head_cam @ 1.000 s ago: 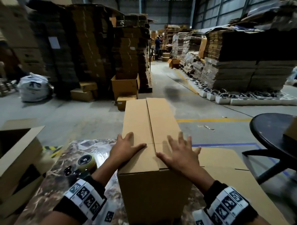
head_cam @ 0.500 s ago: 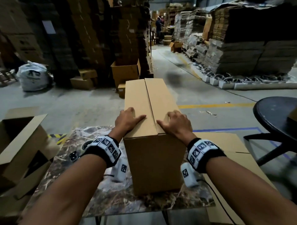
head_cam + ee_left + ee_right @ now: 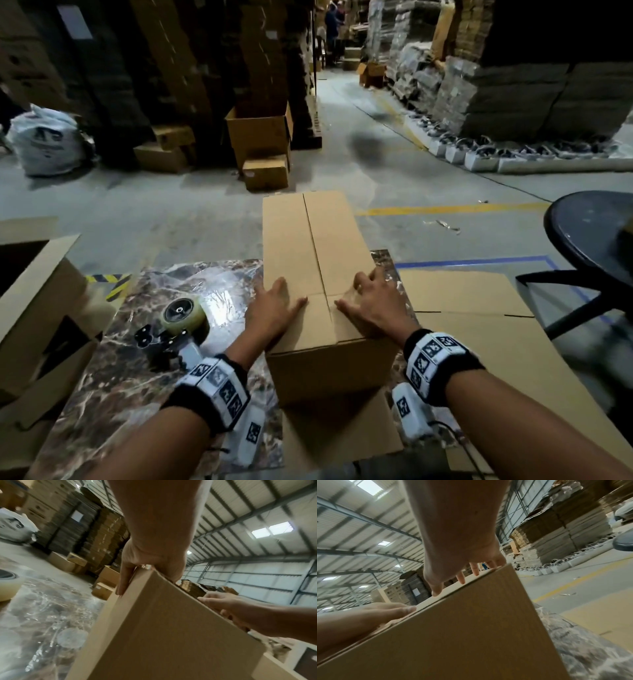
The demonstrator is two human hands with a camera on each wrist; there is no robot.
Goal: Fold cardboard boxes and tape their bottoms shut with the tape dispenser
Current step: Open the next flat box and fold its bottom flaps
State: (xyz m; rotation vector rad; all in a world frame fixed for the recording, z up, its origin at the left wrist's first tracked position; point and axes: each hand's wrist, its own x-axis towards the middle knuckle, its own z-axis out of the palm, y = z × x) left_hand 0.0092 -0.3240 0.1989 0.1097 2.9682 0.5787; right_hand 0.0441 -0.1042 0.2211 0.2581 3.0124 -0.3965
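Observation:
A brown cardboard box (image 3: 318, 246) stands on the marble-patterned table (image 3: 137, 377), its top flaps folded shut with a seam down the middle. My left hand (image 3: 277, 305) presses the left flap near the front end, thumb pointing at the seam and the outer fingers (image 3: 122, 580) lying over the left edge. On the right flap rests my right hand (image 3: 366, 301), with its fingers (image 3: 460, 579) spread toward the right edge. The tape dispenser (image 3: 178, 322), with its roll (image 3: 6, 586), lies on the table left of the box, untouched.
An open cardboard box (image 3: 34, 301) stands at the table's left. Flat cardboard sheets (image 3: 479, 308) lie at the right, with a black round table (image 3: 596, 236) beyond them. Stacks of cardboard and boxes line the concrete floor behind. A person stands far down the aisle.
My right hand's spread fingers drew in toward the box's right edge. Both hands stayed on the flaps, and the box now sits closer to the table's front edge.

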